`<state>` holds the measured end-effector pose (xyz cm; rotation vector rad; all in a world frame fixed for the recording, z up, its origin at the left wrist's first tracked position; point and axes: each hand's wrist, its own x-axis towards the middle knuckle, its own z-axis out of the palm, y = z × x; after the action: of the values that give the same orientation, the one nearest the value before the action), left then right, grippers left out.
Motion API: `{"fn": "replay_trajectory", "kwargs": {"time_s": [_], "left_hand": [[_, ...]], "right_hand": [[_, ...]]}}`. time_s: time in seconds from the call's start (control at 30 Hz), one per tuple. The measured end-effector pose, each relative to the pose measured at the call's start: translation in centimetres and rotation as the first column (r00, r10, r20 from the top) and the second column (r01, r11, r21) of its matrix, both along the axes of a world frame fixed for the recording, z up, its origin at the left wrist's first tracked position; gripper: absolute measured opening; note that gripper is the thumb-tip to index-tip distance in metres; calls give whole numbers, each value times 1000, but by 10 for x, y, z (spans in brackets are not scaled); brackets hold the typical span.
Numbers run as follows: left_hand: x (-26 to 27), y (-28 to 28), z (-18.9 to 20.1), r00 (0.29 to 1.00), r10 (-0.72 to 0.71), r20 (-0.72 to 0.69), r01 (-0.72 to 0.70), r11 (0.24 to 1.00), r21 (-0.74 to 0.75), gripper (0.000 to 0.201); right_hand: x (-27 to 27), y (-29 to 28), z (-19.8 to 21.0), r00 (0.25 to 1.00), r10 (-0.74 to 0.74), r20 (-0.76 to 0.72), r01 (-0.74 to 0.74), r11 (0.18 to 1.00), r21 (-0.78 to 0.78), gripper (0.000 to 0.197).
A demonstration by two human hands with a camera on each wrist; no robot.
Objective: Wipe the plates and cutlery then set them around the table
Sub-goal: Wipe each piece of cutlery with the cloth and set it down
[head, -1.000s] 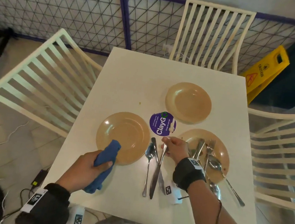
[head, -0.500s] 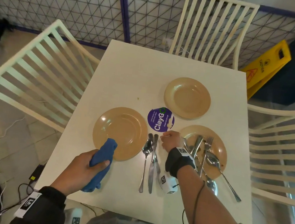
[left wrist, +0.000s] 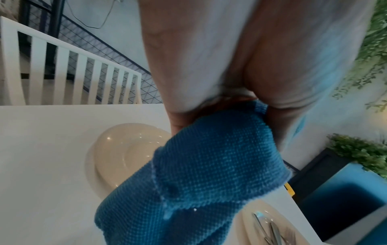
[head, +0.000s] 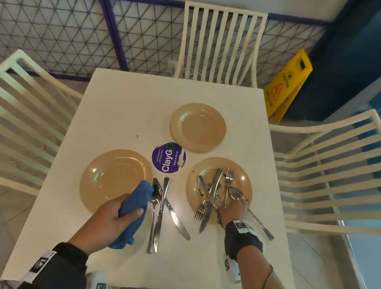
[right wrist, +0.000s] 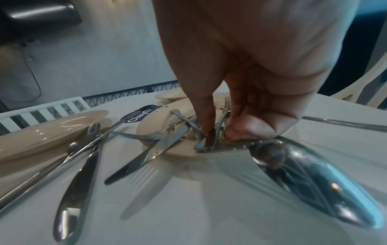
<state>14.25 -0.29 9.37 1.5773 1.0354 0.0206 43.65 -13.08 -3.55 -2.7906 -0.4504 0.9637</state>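
Three tan plates sit on the white table (head: 122, 102): a near-left plate (head: 108, 177), a far plate (head: 197, 127) and a right plate (head: 198, 169) piled with forks, a knife and spoons. My left hand (head: 126, 211) grips a rolled blue cloth (head: 136, 200) (left wrist: 199, 165) over the left plate's near right edge. My right hand (head: 226, 207) (right wrist: 215, 137) is at the right plate's near rim, thumb and fingers pinching the handle of a fork (head: 229, 175) (right wrist: 225, 106). A spoon, a knife and another piece of cutlery (head: 160, 212) lie on the table between the plates.
A round purple ClayGo sticker (head: 168, 157) marks the table's middle. White slatted chairs stand left (head: 20, 111), far (head: 221, 44) and right (head: 339, 174). A yellow caution sign (head: 288, 84) leans behind the right chair. A mesh fence runs along the back.
My right hand left the cutlery laid between the plates and moved right onto the pile in the right plate. The left hand still holds the cloth in much the same place.
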Motion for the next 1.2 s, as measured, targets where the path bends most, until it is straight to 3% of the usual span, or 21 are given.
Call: {"fn": "replay_trajectory", "kwargs": {"time_s": [0.17, 0.3, 0.4, 0.5, 0.6, 0.77, 1.03, 1.2], "left_hand": [[29, -15, 3, 999, 37, 23, -36, 999, -30, 23], [44, -21, 2, 997, 62, 47, -59, 997, -54, 52], [69, -29, 11, 991, 111, 71, -104, 990, -96, 36], [96, -37, 21, 990, 123, 74, -111, 982, -154, 32], [123, -41, 29, 972, 198, 129, -163, 957, -239, 23], [176, -53, 30, 910, 337, 242, -247, 909, -336, 38], [221, -47, 49, 814, 410, 412, -418, 905, -76, 21], [227, -63, 48, 807, 418, 417, -408, 905, -119, 19]], "right_hand": [[9, -4, -13, 1000, 26, -14, -26, 999, 20, 18], [20, -11, -9, 992, 43, -117, -24, 987, 158, 26], [19, -22, 24, 980, -2, -201, 57, 962, 268, 20], [11, -35, 60, 951, 19, -307, 125, 888, 442, 22], [3, -49, 98, 880, 135, -455, 186, 783, 593, 19], [-7, -62, 149, 812, 280, -512, 220, 666, 713, 17], [-20, -80, 193, 815, 289, -501, 250, 605, 756, 27], [-12, -71, 190, 882, 232, -410, 207, 591, 779, 27]]}}
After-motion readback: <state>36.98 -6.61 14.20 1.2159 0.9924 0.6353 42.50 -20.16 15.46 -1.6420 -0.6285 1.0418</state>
